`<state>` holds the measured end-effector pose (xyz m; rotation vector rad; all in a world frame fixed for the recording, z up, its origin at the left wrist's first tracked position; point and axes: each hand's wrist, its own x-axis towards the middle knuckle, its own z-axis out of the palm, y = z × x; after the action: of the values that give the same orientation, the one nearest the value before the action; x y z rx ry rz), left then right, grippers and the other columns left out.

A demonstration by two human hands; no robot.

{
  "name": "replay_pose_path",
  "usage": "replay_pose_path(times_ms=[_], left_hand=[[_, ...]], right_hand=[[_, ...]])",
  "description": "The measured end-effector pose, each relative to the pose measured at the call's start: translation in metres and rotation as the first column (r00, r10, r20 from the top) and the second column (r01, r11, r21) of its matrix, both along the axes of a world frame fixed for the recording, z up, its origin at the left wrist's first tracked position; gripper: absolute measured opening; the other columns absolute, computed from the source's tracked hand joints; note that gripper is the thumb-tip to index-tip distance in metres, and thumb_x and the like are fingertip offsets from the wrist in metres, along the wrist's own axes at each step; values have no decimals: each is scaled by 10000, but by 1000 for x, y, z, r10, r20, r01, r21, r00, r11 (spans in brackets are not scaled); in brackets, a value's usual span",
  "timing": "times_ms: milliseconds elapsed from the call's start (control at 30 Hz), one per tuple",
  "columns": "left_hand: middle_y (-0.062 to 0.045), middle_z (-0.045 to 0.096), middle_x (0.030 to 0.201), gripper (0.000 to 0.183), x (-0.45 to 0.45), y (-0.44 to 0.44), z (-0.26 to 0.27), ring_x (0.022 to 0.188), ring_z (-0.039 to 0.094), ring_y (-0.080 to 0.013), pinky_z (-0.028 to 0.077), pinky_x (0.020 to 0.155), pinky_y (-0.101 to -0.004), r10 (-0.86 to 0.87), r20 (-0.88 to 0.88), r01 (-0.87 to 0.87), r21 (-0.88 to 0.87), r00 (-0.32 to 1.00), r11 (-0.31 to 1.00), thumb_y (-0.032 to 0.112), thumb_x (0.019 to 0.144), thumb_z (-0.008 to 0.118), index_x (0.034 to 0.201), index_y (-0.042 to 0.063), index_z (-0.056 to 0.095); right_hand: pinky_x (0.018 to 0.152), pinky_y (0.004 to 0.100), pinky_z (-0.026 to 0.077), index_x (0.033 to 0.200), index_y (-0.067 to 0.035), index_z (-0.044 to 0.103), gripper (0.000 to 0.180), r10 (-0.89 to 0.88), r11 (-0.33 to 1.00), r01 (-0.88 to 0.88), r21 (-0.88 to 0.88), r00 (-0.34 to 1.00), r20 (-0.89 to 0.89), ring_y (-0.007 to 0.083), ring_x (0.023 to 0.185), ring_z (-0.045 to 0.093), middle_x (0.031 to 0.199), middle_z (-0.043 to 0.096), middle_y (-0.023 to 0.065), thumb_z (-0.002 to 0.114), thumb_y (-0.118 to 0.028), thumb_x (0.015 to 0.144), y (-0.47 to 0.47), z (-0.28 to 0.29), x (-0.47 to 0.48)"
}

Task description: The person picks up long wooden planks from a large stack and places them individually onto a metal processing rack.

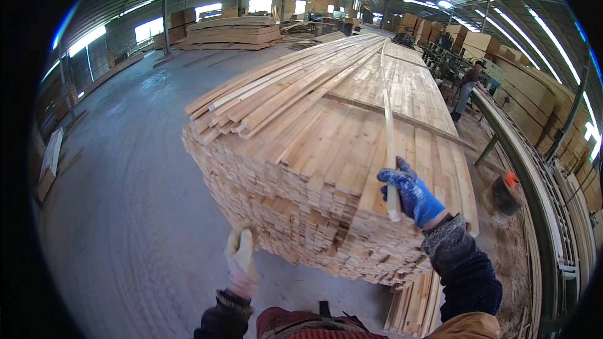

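My right hand (413, 196), in a worn blue coated glove, grips the near end of a long narrow wooden strip (388, 125). The strip runs away from me over the top of a large stack of wooden boards (297, 226). In a pale glove, my left hand (241, 250) is low beside the stack's near left corner. Blur hides whether its fingers touch the board ends or hold anything. Loose strips (282, 103) lie heaped along the stack's left side. A thin wooden crosspiece (400, 117) lies across the top, with the gripped strip passing over it.
To the right runs a long conveyor-like machine rail (513, 146), where another person (467, 87) stands. A dark bucket (504, 197) with something orange sits on the sawdust-strewn floor. More boards (414, 303) lie low by my right side. Another lumber stack (231, 33) stands far left.
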<state>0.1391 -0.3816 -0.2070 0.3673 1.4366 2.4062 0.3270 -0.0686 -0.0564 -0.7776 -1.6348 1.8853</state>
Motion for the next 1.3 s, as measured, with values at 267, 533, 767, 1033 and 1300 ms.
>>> replay_pose_path(times_ms=[267, 533, 767, 1033, 1300], left_hand=[[-31, 630, 1065, 182, -154, 99, 48, 1014, 627, -174, 505, 933, -331, -306, 166, 241, 327, 937, 914, 102, 1003, 565, 1170, 61, 624], [-41, 659, 991, 83, -218, 155, 42, 1030, 649, -223, 516, 959, -395, -602, 276, 423, 500, 749, 756, 123, 1001, 583, 1026, 74, 646], [-115, 657, 1109, 230, -227, 196, 56, 1098, 652, -275, 554, 940, -434, -707, 379, 518, 492, 597, 700, 190, 1018, 593, 1185, 33, 588], [-126, 678, 1072, 324, -171, 207, 64, 936, 690, -207, 580, 804, -316, -540, -167, 445, -397, 825, 803, 205, 1023, 586, 1264, -11, 559], [-191, 665, 1199, 550, -93, 192, 74, 1093, 625, -197, 487, 980, -333, -640, -468, 508, -389, 609, 769, 146, 991, 612, 1450, -89, 419]], right_hand=[[695, 356, 566, 1628, -171, 135, 937, -69, 979, 47, -199, 992, -104, 206, 760, 656, 1097, 692, 84, 722, -103, 901, -18, -44, -116], [672, 365, 550, 1632, -161, 108, 1005, -206, 949, 168, -267, 971, -124, 218, 738, 635, 990, 656, 111, 729, -35, 853, -8, -58, -192], [622, 358, 517, 1610, -160, 199, 918, -298, 934, 278, -227, 953, -59, 202, 691, 608, 1022, 648, 76, 738, -96, 870, 17, -65, -219], [636, 355, 545, 1625, -136, 91, 1056, -233, 938, 209, -276, 971, -59, 205, 783, 630, 1146, 665, 119, 803, -101, 846, 38, -61, -208], [951, 310, 508, 1586, 35, 133, 849, -44, 993, 52, 103, 996, -80, 186, 1131, 590, 1355, 568, 173, 654, -260, 983, 67, -84, -184]])
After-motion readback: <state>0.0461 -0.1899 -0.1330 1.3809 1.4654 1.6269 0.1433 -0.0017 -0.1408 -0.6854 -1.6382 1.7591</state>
